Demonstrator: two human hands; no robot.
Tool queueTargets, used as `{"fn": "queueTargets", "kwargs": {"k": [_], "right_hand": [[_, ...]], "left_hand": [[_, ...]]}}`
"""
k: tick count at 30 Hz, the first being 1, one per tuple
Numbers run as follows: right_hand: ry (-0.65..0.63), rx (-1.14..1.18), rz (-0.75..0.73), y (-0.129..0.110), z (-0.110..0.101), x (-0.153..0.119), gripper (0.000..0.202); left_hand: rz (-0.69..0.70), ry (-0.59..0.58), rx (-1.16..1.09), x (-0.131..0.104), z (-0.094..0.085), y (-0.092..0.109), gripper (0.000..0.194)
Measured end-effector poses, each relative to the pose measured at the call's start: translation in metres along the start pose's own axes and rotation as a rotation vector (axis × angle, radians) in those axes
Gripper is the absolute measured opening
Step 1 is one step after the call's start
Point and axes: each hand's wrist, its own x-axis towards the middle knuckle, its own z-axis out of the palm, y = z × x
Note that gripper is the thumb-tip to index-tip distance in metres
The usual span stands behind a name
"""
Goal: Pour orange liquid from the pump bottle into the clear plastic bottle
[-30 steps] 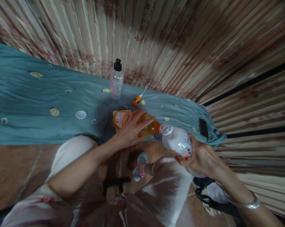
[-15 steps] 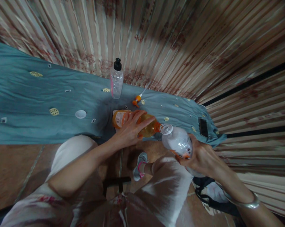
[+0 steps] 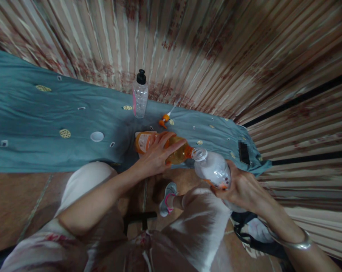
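Note:
My left hand (image 3: 156, 153) is closed around an orange bottle (image 3: 178, 150) with a white label, tipped on its side. Its orange neck points right and meets the open mouth of a clear plastic bottle (image 3: 212, 166). Tilted toward the left, that clear bottle is gripped by my right hand (image 3: 239, 185), which covers its lower part. On the cloth beyond my left hand lies an orange pump top (image 3: 164, 120) with a long pale tube. Whether liquid is passing between the two mouths I cannot tell.
A clear bottle with a black cap (image 3: 140, 96) stands near the curtain (image 3: 108, 45). On the blue-green cloth (image 3: 80, 121) lie a white round lid (image 3: 97, 136) and, far right, a dark phone-like object (image 3: 244, 154). A dark bag (image 3: 250, 228) is on the floor at right.

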Motion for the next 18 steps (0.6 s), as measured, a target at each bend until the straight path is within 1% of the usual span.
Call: {"fn": "queueTargets", "kwargs": {"k": [5, 13, 18], "right_hand": [[-0.027, 0.014, 0.014, -0.002, -0.003, 0.002, 0.055], [0.017, -0.010, -0.017, 0.000, -0.008, 0.002, 0.057], [0.013, -0.026, 0.011, -0.003, -0.012, 0.003, 0.059]], "left_hand": [[-0.005, 0.000, 0.016, 0.000, -0.001, 0.000, 0.083], [0.008, 0.055, 0.007, 0.002, -0.004, 0.001, 0.078], [0.008, 0.090, -0.014, 0.003, -0.005, 0.002, 0.078]]}}
